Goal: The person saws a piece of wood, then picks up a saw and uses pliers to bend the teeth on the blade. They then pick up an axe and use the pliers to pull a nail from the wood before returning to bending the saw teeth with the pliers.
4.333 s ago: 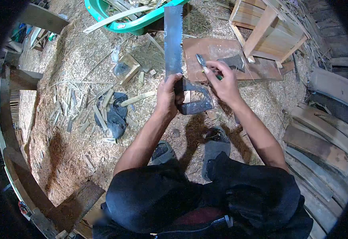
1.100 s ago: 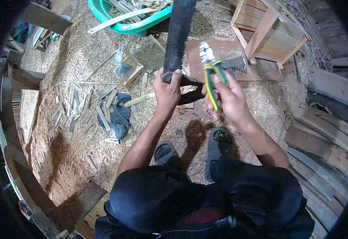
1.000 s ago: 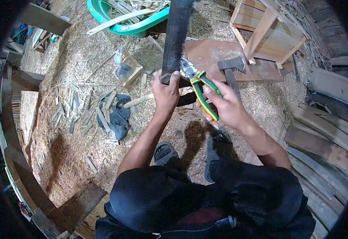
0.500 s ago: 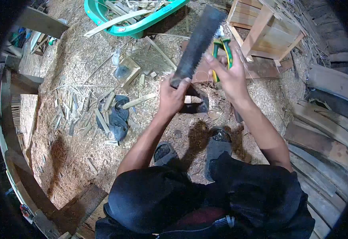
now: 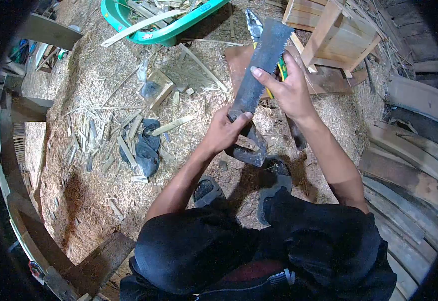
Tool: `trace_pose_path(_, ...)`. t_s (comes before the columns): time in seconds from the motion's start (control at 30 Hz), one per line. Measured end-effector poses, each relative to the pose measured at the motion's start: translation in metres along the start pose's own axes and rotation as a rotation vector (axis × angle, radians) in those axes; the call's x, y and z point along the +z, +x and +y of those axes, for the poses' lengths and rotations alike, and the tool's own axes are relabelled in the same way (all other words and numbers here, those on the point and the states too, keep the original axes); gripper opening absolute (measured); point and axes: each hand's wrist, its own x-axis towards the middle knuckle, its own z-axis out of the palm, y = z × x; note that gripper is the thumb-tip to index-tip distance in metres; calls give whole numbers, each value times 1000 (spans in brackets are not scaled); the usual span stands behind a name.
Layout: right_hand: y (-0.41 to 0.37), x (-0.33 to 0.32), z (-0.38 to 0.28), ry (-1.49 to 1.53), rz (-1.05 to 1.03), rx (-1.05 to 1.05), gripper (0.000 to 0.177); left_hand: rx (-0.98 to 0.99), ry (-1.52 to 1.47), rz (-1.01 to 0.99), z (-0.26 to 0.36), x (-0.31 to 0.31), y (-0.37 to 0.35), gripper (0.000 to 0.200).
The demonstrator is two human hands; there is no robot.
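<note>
A handsaw (image 5: 264, 65) with a dark, toothed blade stands slanted in front of me, its dark loop handle (image 5: 249, 156) toward my feet. My left hand (image 5: 225, 129) is closed around the saw where blade and handle meet. My right hand (image 5: 291, 93) grips pliers with green and yellow handles (image 5: 281, 69). Its thumb presses on the blade's face. The pliers' metal jaws (image 5: 253, 24) stick out past the blade's far left edge, while their middle is hidden behind the blade.
A green tub (image 5: 166, 36) of wood scraps stands at the back. Wooden box-like pieces (image 5: 342, 37) sit at the back right. Wood offcuts (image 5: 129, 145) and a dark plastic bag (image 5: 149, 155) lie on sawdust at left. Curved planks (image 5: 404, 185) line the right side.
The saw has shifted right and toward me, its handle now in plain view. My right hand has brought the pliers behind the blade and set its thumb on it.
</note>
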Motion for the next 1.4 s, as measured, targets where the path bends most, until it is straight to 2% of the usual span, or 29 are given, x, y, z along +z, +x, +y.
trace_pose_path(0.27, -2, 2, -2, 68, -18, 76, 38, -74, 44, -122, 6, -12, 2, 24)
trace_pose_path(0.37, -1, 2, -4, -24, -26, 118, 36, 5, -63, -72, 1, -8, 1, 33)
trace_pose_path(0.47, -1, 1, 1, -48, -48, 119, 34, -111, -197, -161, -3, -19, 1, 39)
trace_pose_path(0.57, -1, 3, -5, -18, -65, 135, 35, -184, -117, -264, 6, -26, -1, 40)
trace_pose_path(0.6, -1, 4, -3, -6, -67, 144, 35, -64, 21, -269, 10, -17, -2, 39)
trace_pose_path(0.63, 1, 5, 1, 7, -70, 151, 35, -96, -42, -180, -4, -9, -3, 38)
trace_pose_path(0.7, 1, 6, 8, 12, -69, 138, 35, -171, -155, -182, -7, -6, -3, 38)
trace_pose_path(0.77, 0, 6, 14, -9, -62, 100, 35, -160, -145, -196, -13, -7, 0, 37)
trace_pose_path(0.87, -1, 4, 11, 128, -60, 242, 35, -196, -133, -209, -11, -12, 2, 36)
trace_pose_path(0.9, -2, 4, 13, 109, -58, 207, 35, -216, -129, -216, -10, -12, 2, 36)
trace_pose_path(0.97, 1, 4, 19, 67, -55, 134, 34, -197, -192, -206, -10, -9, 2, 36)
trace_pose_path(1.1, 2, 5, 18, 65, -40, 160, 33, -131, -423, -107, -10, -4, 5, 31)
trace_pose_path(1.23, 10, 4, 13, 36, -47, 165, 33, -181, -216, -160, 9, -21, 6, 31)
trace_pose_path(1.27, 11, 4, 15, 20, -51, 169, 32, -107, -247, -126, 5, -16, 8, 31)
trace_pose_path(1.37, 11, 7, 13, 56, -38, 153, 34, -135, -191, -122, 12, -16, 5, 32)
trace_pose_path(1.4, 11, 8, 17, -21, -32, 110, 34, -134, -228, -101, 6, -16, 6, 31)
